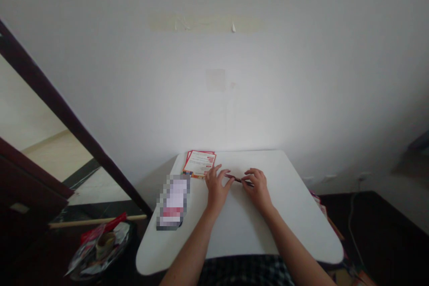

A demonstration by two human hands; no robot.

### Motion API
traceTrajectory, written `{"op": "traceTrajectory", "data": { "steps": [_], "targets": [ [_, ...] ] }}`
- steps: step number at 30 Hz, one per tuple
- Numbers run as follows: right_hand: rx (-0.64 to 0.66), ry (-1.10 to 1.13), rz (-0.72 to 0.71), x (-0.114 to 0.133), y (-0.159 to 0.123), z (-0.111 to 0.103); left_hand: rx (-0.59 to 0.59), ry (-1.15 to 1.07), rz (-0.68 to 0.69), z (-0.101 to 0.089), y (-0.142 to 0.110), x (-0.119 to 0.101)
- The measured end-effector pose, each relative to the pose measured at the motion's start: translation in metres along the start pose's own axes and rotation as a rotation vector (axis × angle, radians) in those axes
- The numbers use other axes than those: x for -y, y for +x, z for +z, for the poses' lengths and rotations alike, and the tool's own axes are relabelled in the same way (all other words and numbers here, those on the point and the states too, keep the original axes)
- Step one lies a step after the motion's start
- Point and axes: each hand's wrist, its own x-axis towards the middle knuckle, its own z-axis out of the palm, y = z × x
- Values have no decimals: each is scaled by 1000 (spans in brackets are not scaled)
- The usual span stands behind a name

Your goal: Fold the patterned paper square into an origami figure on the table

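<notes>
Both hands meet over the middle of a white table (241,228). A thin, dark reddish, pen-like stick (237,179) runs between them, roughly level; its exact kind is too small to make out. My left hand (217,187) pinches its left part between thumb and finger, the other fingers loosely raised. On the right part, my right hand (258,189) grips it with thumb and fingertips. Just behind my left hand lie printed cards (200,162) with red edges, overlapping one another. A phone-like device (174,201), blurred into blocks, lies left of my left forearm.
A pale wall (254,98) stands directly behind the table. On the floor at left is a bin (100,250) stuffed with wrappers and a cardboard roll. A dark door frame (77,125) slants along the left. A cable (351,214) hangs from the wall at right.
</notes>
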Motion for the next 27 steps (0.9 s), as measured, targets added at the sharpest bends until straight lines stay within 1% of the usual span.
{"op": "traceTrajectory", "data": {
  "steps": [2, 4, 8, 11, 17, 21, 27],
  "targets": [
    [-53, 63, 36, 0, 2, 3, -62, -48, -20, 1, 0, -1],
    [-98, 116, 68, 1, 4, 6, -79, -83, -30, 3, -1, -4],
    [-126, 197, 131, 7, 5, 9, -8, -152, -12, 9, -5, -8],
    [-117, 260, 172, 9, 4, 11, 38, -191, -16, 14, -7, -8],
    [-55, 426, 269, 8, 2, 12, 46, -190, -50, 16, -6, -7],
    [-15, 439, 289, 9, 2, 10, 55, -201, -54, 14, -5, -8],
    [-12, 454, 281, 9, 2, 8, 60, -245, -84, 13, -3, -11]
  ]
}}
